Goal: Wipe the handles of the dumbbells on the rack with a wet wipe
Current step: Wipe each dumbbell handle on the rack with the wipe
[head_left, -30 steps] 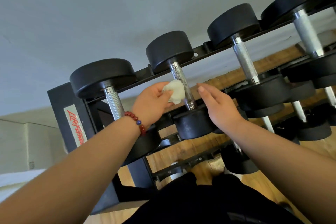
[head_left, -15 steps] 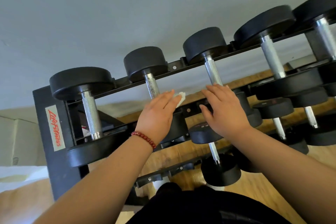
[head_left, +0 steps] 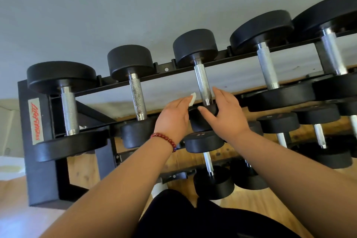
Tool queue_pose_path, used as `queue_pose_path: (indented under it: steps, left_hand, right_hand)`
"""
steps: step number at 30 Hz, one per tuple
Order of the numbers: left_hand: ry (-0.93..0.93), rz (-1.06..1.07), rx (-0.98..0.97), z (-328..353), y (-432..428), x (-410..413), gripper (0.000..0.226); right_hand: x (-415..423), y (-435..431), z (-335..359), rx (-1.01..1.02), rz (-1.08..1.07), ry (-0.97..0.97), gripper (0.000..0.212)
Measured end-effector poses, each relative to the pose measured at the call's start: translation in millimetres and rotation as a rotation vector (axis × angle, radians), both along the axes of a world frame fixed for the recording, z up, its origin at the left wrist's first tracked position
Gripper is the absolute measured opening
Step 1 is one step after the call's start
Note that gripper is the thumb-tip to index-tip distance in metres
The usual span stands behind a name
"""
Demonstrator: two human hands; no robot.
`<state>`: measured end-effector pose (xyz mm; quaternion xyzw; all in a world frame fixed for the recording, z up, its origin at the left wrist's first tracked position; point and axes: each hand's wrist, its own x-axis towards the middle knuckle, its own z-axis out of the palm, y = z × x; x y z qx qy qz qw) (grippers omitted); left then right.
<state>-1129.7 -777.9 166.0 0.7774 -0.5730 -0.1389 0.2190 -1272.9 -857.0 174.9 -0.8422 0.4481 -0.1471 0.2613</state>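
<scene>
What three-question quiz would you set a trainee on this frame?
1. True or false: the right grip holds the wet wipe.
2. Counting from the left on the top row of the rack, which dumbbell handle stands between the two grips? A second, B third, C fifth.
3. Fill in: the wrist below the left grip wears a red beaded ___.
Key: 1 false, the left grip holds it. 2 B, the third handle. 3 bracelet.
</scene>
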Motion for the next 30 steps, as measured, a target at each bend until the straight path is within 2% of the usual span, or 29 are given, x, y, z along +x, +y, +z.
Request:
queue_pose_path:
  steps: [8, 19, 22, 27, 30]
  left_hand:
    - [0.056, 0.025, 0.002, -3.0, -10.4, 7.1, 0.046]
    - [0.547, 0.19, 0.114, -1.9, -57.1, 22.8, 0.03]
    - [0.742, 0.257, 0.135, -3.5, -74.7, 24.6, 0.019]
    - [0.981, 0.331, 0.171, -9.1, -76.1, 26.5, 0.021]
    - [1.046, 0.369, 0.143, -3.0, -85.3, 27.7, 0.022]
  right_hand:
    - [-0.2, -10.6, -8.9, -0.021, 0.016, -0.046, 0.072]
    - [2.1, -12.2, -16.1, -0.007, -0.005, -0.069, 0.064]
    - [1.7, -12.0, -12.8, 0.02, -0.009, -0.058, 0.066]
    - [1.9, -13.0, -13.0, 0.032, 0.0, -0.067, 0.073]
    - [1.3, -13.8, -13.5, 0.037, 0.009, -0.057, 0.075]
